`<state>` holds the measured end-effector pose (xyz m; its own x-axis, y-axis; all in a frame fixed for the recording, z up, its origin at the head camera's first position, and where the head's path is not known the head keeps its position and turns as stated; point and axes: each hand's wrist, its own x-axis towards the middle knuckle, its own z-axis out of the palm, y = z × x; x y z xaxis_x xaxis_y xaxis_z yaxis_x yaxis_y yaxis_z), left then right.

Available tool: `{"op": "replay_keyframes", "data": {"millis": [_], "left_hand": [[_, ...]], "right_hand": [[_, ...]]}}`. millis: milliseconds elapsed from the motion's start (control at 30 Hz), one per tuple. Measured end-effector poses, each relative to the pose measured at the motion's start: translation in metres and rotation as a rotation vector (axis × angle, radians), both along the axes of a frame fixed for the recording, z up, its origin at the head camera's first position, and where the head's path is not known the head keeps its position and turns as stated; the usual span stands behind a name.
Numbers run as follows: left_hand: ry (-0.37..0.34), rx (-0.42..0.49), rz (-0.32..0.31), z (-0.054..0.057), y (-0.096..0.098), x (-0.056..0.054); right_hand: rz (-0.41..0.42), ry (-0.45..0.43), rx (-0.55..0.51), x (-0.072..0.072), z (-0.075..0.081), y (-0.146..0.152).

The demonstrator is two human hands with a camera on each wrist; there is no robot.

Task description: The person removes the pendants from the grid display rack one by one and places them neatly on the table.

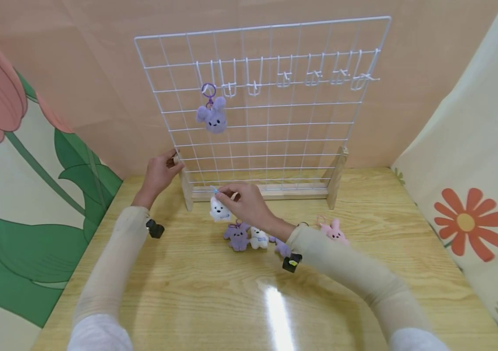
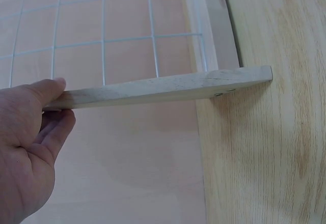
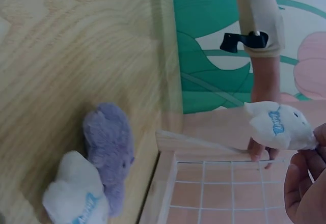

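Observation:
My left hand (image 1: 160, 171) grips the top of the wooden side support (image 2: 153, 87) of a white wire grid rack (image 1: 271, 122), thumb on one face and fingers on the other. In the head view my right hand (image 1: 249, 204) pinches the top of a white plush keychain (image 1: 220, 209) with blue marks, in front of the rack's lower left. This keychain (image 3: 280, 126) hangs above the table, apart from the rack. A purple plush keychain (image 1: 214, 118) hangs from the leftmost hook. Below the right hand lie another purple plush (image 1: 238, 237) and a second white plush (image 1: 259, 239).
A further purple plush (image 1: 281, 247) is partly hidden under the right forearm, and a pink plush (image 1: 335, 231) lies to its right. Several white hooks (image 1: 284, 78) line the rack's upper rows. The rack stands near the back edge of the wooden table (image 1: 214, 302), before a draped backdrop.

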<state>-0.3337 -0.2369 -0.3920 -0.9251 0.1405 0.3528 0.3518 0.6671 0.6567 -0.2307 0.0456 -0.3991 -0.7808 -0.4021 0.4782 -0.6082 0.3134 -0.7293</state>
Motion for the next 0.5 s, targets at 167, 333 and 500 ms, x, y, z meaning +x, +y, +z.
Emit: {"op": "replay_keyframes", "data": {"millis": [167, 333, 500], "left_hand": [[-0.006, 0.001, -0.002, 0.001, 0.000, -0.001], [-0.008, 0.000, 0.002, 0.001, 0.000, -0.001], [-0.011, 0.005, 0.003, 0.000, 0.000, -0.001]], "right_hand": [[-0.002, -0.014, 0.021, 0.005, -0.012, -0.004], [0.005, -0.061, 0.051, 0.008, -0.025, -0.009], [0.014, -0.109, 0.056, 0.010, -0.035, -0.013]]}}
